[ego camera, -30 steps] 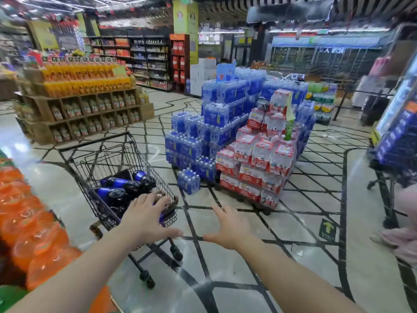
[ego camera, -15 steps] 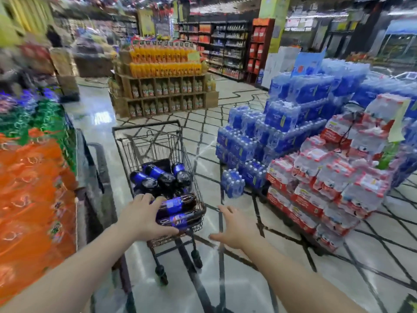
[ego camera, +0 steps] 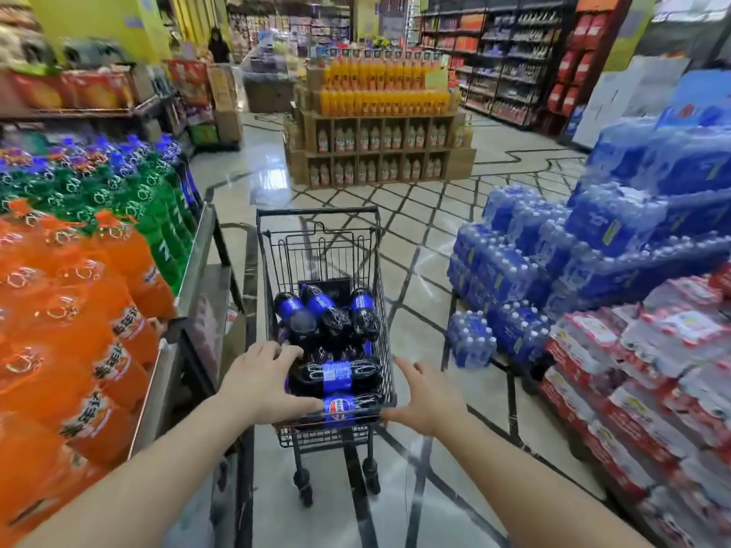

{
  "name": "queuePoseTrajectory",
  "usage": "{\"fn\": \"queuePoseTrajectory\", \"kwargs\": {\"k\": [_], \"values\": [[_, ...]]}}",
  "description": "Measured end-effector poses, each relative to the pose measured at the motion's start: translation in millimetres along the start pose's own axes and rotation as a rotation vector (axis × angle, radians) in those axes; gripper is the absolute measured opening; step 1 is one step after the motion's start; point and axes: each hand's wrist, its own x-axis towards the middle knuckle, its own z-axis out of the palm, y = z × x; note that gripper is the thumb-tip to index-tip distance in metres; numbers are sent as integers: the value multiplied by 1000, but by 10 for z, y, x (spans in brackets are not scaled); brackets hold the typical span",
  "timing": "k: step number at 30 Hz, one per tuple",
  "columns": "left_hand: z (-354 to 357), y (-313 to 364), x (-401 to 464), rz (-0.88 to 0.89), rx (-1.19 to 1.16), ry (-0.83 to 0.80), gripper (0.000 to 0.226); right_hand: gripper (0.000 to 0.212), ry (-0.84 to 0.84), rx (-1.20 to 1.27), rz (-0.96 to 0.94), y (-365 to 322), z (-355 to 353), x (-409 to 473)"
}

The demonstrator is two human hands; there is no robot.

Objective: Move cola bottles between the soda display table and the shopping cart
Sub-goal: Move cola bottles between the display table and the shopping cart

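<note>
The shopping cart (ego camera: pixel 324 322) stands in the aisle just beside the soda display worktop (ego camera: pixel 197 255), which carries orange, green and dark blue-capped bottles. Several cola bottles (ego camera: pixel 324 314) lie on their sides in the basket, piled loosely, the nearest two stacked crosswise against the near wall.

The left hand (ego camera: pixel 263 383) rests over the cart's near left corner, fingers curved down over the rim with the thumb beside the nearest cola bottle (ego camera: pixel 342 407) — whether this grip clamps the rim or the bottle's end I cannot tell. The right hand (ego camera: pixel 425 401) is at the near right corner, fingers spread and fairly straight, thumb at the rim, pinching nothing.

The risks, as I judge them:
- The cart is on wheels and held firmly by neither hand, so a push or a lift from the basket could roll it away or bump it into the worktop's edge.
- The bottles are round and stacked loosely — pulling one from the heap could let the others roll and shift.
- The stacked water packs (ego camera: pixel 514 310) on the right stand near, leaving little room to swing the cart.

The nearest bottle lies just between the two hands, beside the left thumb.
</note>
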Motion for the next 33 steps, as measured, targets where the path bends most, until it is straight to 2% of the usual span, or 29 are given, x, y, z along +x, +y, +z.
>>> {"fn": "queuePoseTrajectory", "kwargs": {"k": [4, 9, 14, 17, 20, 23, 27, 33], "values": [[-32, -163, 603, 17, -4, -23, 138, 107, -32, -6, 24, -33, 15, 574], [-67, -519, 1497, 69, 10, -45, 120, 106, -54, -1, 61, -196, -6, 1377], [-106, -842, 2313, 106, 44, -108, 154, 104, -62, -35, 84, -390, -54, 2134], [-37, -1006, 2721, 109, 29, -147, 160, 105, -84, -45, 101, -464, -57, 2514], [88, -1118, 3089, 103, -15, -155, 150, 105, -110, -36, 111, -493, -30, 2850], [250, -1165, 3440, 107, -72, -163, 152, 103, -152, 5, 108, -463, 28, 3214], [499, -1162, 3895, 74, -120, -221, 117, 104, -192, 27, 79, -383, 220, 3785], [994, -1207, 4584, -29, -214, -317, 100, 109, -327, 81, 63, -289, 733, 4692]]}}
